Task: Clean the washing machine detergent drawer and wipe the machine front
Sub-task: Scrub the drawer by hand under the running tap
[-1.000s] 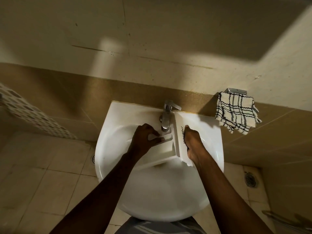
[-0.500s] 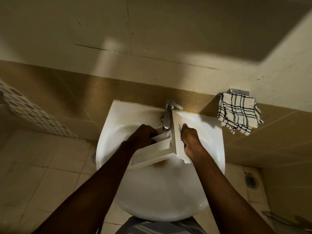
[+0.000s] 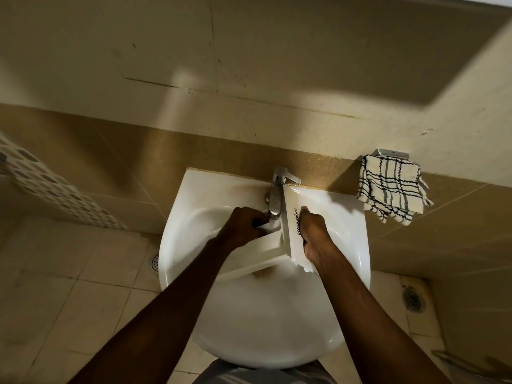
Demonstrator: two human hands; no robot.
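Over the white ceramic wash basin [image 3: 263, 322], just below the chrome tap [image 3: 277, 189], sits the white plastic detergent drawer [image 3: 270, 246], held in both hands. Its long axis runs across the basin, roughly left to right and slanting down toward the left. Its flat front panel, with dark lettering, faces right and stands nearly edge-on to the camera.

The right hand [image 3: 313, 234] grips that panel with its fingers curled round the panel's face. The fingertips are hidden. The left hand [image 3: 243, 225] is curled over the drawer's far wall beside the tap spout. What its fingers pinch is hard to make out in the shadow.

The left forearm covers the drawer's rear end, so its full length cannot be told. The compartments inside are mostly dark. A pale streak under the spout may be water, though this is unclear.

A white cloth with black checks [image 3: 390, 192] hangs on the wall to the right.
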